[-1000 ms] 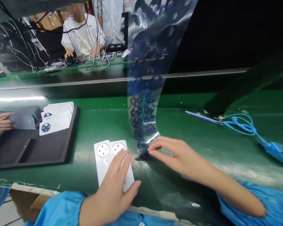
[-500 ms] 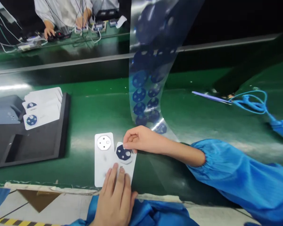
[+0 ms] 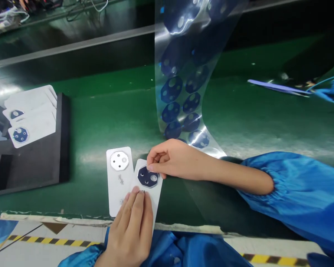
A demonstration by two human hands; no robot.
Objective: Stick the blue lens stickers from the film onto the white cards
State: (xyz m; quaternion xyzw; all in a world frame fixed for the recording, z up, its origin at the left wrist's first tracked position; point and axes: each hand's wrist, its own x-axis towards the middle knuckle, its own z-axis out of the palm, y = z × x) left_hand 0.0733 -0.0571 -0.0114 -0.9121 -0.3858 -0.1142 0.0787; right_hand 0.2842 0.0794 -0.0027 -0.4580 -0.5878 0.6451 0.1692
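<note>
One dark sticker [image 3: 147,178] on a white panel [image 3: 155,193] touches the right hand [image 3: 171,159].

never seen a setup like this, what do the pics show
No machine here, just a person's two bare hands, seen by a camera worn on the head. On the green table lie a left white card, with a white disc, and a right white card, with a dark disc. The left hand rests on the right white card; the right hand has its fingertips at the dark disc's upper edge, possibly pinching it. Beyond is a clear film carrying more dark discs. At left, a black tray bears more cards; a purple tool lies at right.
</note>
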